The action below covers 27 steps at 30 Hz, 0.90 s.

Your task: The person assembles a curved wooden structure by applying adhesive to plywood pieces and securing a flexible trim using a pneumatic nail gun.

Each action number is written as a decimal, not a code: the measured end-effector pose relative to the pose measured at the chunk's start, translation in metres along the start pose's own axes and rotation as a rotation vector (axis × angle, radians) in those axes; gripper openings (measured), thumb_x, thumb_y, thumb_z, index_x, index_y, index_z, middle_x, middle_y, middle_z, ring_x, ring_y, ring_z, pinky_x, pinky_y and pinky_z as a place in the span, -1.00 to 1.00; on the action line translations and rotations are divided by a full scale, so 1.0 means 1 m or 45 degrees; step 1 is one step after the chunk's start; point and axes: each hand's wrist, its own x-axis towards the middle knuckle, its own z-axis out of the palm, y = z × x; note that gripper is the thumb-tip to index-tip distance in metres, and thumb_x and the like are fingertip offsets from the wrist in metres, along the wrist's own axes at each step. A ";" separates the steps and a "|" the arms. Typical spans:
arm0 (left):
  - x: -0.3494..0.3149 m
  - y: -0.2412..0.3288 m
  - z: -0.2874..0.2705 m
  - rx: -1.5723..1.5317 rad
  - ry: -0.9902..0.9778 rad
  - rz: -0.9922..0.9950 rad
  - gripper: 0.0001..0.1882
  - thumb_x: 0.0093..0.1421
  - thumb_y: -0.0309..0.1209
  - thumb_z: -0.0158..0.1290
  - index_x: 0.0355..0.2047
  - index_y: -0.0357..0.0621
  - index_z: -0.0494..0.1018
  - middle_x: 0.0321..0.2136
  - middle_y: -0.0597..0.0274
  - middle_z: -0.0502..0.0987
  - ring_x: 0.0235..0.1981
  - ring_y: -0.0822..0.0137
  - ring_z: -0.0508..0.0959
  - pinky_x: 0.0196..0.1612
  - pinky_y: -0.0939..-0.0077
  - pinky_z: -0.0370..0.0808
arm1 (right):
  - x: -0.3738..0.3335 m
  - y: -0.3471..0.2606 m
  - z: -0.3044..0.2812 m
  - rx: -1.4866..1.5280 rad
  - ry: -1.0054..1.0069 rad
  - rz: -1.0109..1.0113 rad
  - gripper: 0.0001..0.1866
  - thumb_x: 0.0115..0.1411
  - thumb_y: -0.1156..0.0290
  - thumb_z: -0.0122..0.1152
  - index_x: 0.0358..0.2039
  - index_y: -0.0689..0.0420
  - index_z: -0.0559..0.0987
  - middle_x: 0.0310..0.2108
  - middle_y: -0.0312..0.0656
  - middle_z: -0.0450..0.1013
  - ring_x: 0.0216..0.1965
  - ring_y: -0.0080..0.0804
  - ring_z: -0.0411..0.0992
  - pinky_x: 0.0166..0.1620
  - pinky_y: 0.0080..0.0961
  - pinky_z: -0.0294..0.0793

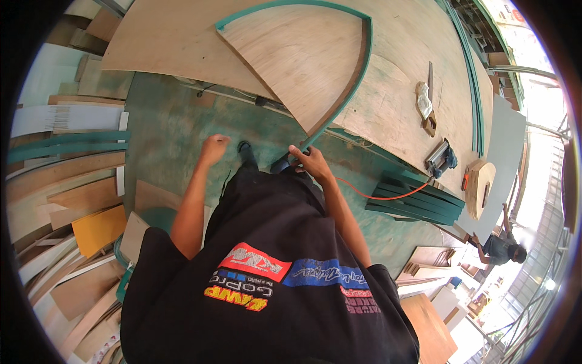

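Observation:
A pale plywood panel [297, 54] with curved sides lies on the big wooden worktable, its pointed corner overhanging the near edge. A green edging strip [367, 60] runs round its curved rim. At that corner my right hand [312, 162] pinches the strip's loose end between thumb and fingers. My left hand [213, 149] hangs over the floor, left of my legs, its fingers curled together with nothing visible in them. It touches neither the panel nor the table.
On the worktable [163, 42] lie a handsaw [430, 115], a dark power tool [441, 159] with an orange hose [388, 198], and long green strips [470, 73]. Dark green boards [418, 200] are stacked below its edge. Wood offcuts [66, 170] crowd the left. Another person [502, 247] stands far right.

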 end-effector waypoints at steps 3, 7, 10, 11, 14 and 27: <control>-0.003 0.039 0.029 -0.006 -0.127 0.021 -0.60 0.28 -0.13 0.12 -0.15 -0.24 0.64 -0.26 -0.11 0.66 -0.16 0.01 0.66 -0.08 0.23 0.54 | 0.000 0.013 0.001 0.260 0.073 -0.100 -0.30 0.22 -0.03 0.36 0.13 0.27 0.42 -0.12 -0.08 0.51 -0.27 -0.30 0.56 -0.25 -0.38 0.62; 0.000 0.065 0.065 -0.038 -0.210 0.207 -0.61 0.26 -0.12 0.15 -0.17 -0.22 0.64 -0.26 -0.05 0.67 -0.18 0.08 0.66 -0.09 0.28 0.54 | 0.022 0.011 -0.003 0.319 0.203 -0.274 -0.31 0.25 0.02 0.34 0.17 0.24 0.32 -0.07 -0.04 0.47 -0.26 -0.25 0.57 -0.30 -0.36 0.59; 0.010 0.091 0.068 -0.097 -0.178 0.295 -0.61 0.26 -0.13 0.15 -0.18 -0.24 0.64 -0.28 0.00 0.68 -0.22 0.14 0.67 -0.11 0.30 0.54 | 0.044 0.016 0.002 0.825 0.293 -0.284 -0.37 0.28 0.05 0.31 0.12 0.23 0.30 -0.11 -0.02 0.48 -0.31 -0.21 0.59 -0.37 -0.37 0.57; 0.016 0.096 0.060 -0.138 -0.111 0.326 -0.61 0.26 -0.13 0.14 -0.19 -0.25 0.63 -0.29 0.02 0.68 -0.24 0.17 0.67 -0.12 0.30 0.54 | 0.048 0.011 0.006 0.839 0.285 -0.266 -0.38 0.28 0.06 0.31 0.11 0.22 0.30 -0.11 0.00 0.48 -0.33 -0.20 0.59 -0.39 -0.35 0.57; 0.048 0.109 0.021 -0.645 0.119 0.100 -0.63 0.30 -0.22 0.08 -0.16 -0.34 0.60 -0.30 0.04 0.68 -0.33 0.31 0.67 -0.21 0.40 0.58 | 0.054 0.017 0.006 0.885 0.332 -0.239 -0.39 0.29 0.05 0.30 0.10 0.23 0.30 -0.11 0.07 0.49 -0.45 -0.19 0.58 -0.48 -0.29 0.54; 0.149 0.126 -0.087 -1.241 0.289 -0.160 -0.02 0.14 0.28 0.15 0.24 -0.37 0.27 0.07 0.03 0.43 0.04 0.15 0.46 0.12 0.25 0.44 | -0.061 -0.035 0.003 0.823 0.259 -0.195 -0.34 0.22 0.09 0.38 0.09 0.27 0.31 -0.25 -0.06 0.54 -0.44 -0.28 0.58 -0.44 -0.38 0.58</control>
